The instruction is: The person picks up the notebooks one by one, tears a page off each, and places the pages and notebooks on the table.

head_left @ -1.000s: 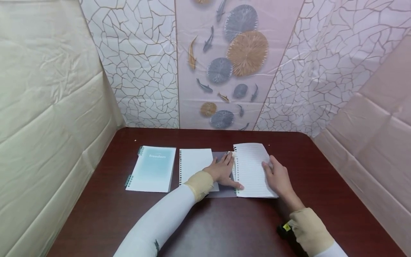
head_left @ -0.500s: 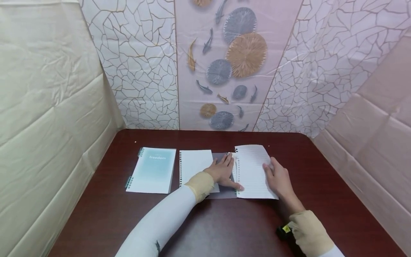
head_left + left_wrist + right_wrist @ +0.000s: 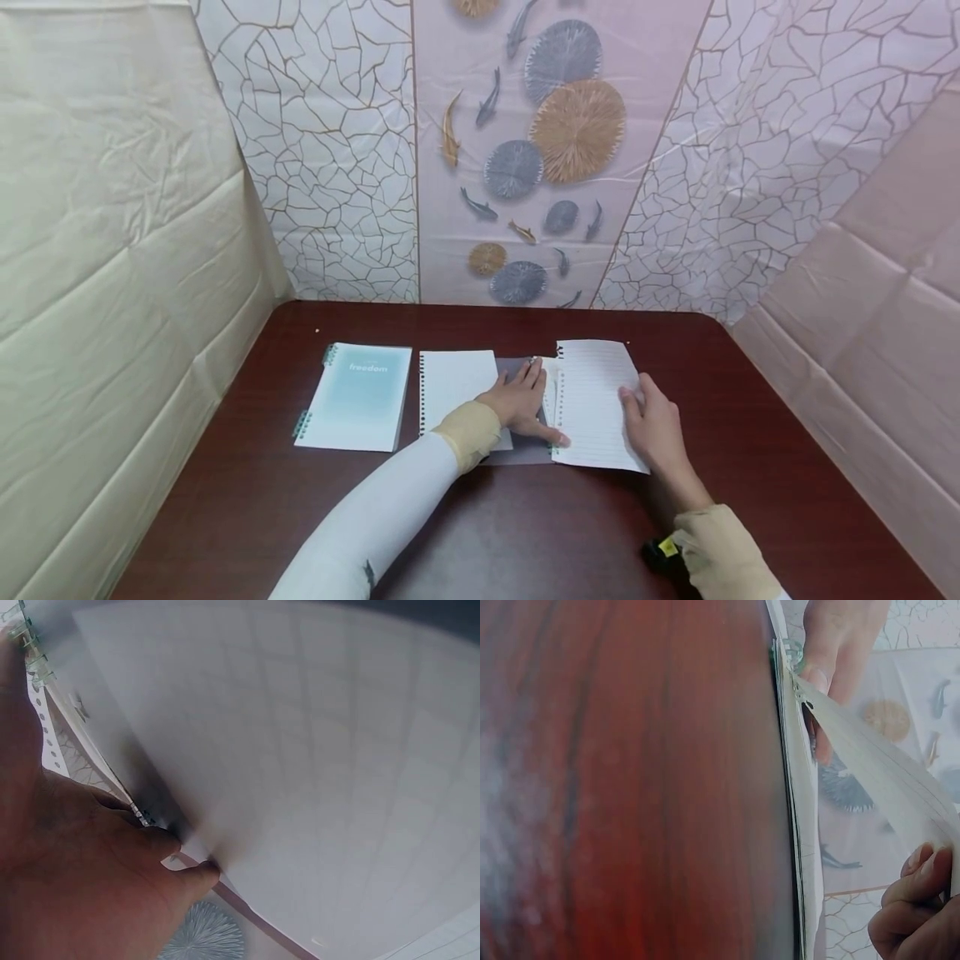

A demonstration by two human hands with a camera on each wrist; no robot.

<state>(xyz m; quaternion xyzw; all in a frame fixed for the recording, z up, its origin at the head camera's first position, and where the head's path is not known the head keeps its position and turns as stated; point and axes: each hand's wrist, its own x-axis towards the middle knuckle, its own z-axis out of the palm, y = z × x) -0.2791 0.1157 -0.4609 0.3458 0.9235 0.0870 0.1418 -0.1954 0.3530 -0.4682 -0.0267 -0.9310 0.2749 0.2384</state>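
Observation:
An open ring-bound notebook lies mid-table, its grey cover (image 3: 525,454) to the left and a lined sheet (image 3: 600,400) to the right. My left hand (image 3: 517,406) rests on the notebook along its spine, fingers extended, the thumb on the sheet's lower left corner. With curled fingers my right hand (image 3: 656,425) pinches the sheet's right edge. In the right wrist view the sheet (image 3: 889,776) slants up off the pages (image 3: 806,862) between green rings (image 3: 795,654) and my right hand (image 3: 922,900). Its punched edge stands partly away from the spine.
A loose white sheet (image 3: 456,383) with punched holes lies left of the spine, overlapping the grey cover. Farther left is a teal and white notebook (image 3: 352,404) marked "freedom". A black item with a yellow label (image 3: 666,547) is by the right wrist. Patterned cloth (image 3: 337,150) hangs behind the table.
My right hand has moved slightly right and nearer, drawing the lined sheet with it. The punched edge has shifted right, exposing more paper beneath. The left hand has stayed in place.

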